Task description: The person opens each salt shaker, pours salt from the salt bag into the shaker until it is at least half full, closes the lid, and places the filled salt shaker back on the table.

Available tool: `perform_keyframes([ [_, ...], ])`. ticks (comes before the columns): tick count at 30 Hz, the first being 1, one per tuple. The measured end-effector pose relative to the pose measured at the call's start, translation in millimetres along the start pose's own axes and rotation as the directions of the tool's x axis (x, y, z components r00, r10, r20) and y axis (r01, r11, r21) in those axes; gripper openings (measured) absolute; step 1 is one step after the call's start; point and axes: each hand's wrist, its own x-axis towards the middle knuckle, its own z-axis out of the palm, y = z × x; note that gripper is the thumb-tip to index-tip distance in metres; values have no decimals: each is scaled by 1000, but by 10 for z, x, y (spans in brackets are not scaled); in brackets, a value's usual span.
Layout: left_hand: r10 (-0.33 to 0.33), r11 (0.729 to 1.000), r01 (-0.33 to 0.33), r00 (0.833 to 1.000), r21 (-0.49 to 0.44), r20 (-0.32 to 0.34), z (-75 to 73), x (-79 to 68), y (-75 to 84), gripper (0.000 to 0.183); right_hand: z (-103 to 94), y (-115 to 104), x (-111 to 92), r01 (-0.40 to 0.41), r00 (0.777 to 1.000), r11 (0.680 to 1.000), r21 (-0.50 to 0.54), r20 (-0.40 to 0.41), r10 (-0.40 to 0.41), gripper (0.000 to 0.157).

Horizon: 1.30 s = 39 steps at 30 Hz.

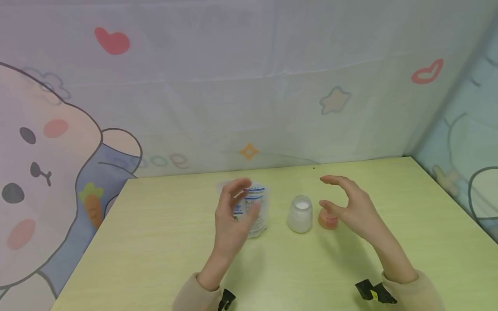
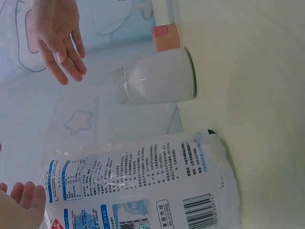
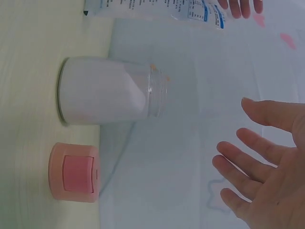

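Observation:
A white plastic bag point(image 1: 256, 191) printed with blue and dark text stands on the table, partly hidden in the head view by my left hand point(image 1: 229, 226). That hand is raised in front of the bag, its fingers loosely bent and holding nothing. Right of the bag is a clear glass jar point(image 1: 300, 219), upright and lidless, with white powder filling most of it. Beside the jar sits an orange-pink lid point(image 3: 74, 171) with a pink flap on top. My right hand point(image 1: 355, 211) hovers above and right of the lid, thumb and fingers apart, with nothing in it.
The pale yellow table point(image 1: 155, 246) meets a printed curtain point(image 1: 218, 108) along its back edge, and another cloth point(image 1: 467, 142) hangs on the right. Black straps are at both cream sleeves point(image 1: 412, 293).

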Motion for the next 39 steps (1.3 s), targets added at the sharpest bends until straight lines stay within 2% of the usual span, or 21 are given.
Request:
perform_keyframes([
  [8, -21, 1000, 21, 998, 9, 51, 120, -21, -29, 52, -1, 58, 10, 0, 999, 999, -36, 39, 2, 56],
  [18, -34, 999, 33, 997, 14, 67, 237, -54, -34, 53, -2, 112, 15, -32, 996, 998, -45, 81, 36, 57],
  [23, -89, 996, 90, 990, 0, 105, 298, -74, -47, 54, -5, 137, 17, -38, 995, 997, -60, 94, 43, 57],
  [27, -166, 986, 166, 976, 13, 140, 349, -68, -26, 56, -3, 158, 13, -41, 993, 996, -74, 105, 49, 57],
  [32, -271, 962, 269, 948, 40, 166, 403, -56, -19, 58, 11, 187, 18, -31, 992, 994, -109, 119, 44, 58],
  [39, -350, 937, 345, 918, 60, 185, 487, -38, -90, 59, -1, 206, 17, -2, 993, 986, -168, 116, 22, 59],
])
